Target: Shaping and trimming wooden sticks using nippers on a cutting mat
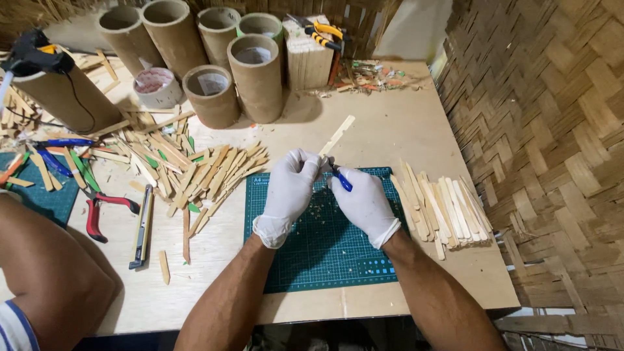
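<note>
Both my hands wear white gloves and meet over a green cutting mat (325, 247). My left hand (289, 188) grips a long flat bamboo strip (338, 134) that points up and away to the right. My right hand (364, 201) holds a small blue-handled knife (342, 181) with its tip against the strip near my left fingers. Small shavings lie scattered on the mat below my hands.
A stack of trimmed strips (442, 208) lies right of the mat, a loose pile of strips (195, 169) to its left. Cardboard tubes (257, 78) stand at the back. Red pliers (97, 211), a utility knife (142, 227) and blue pliers (55, 153) lie left. A woven wall (552, 130) borders the right.
</note>
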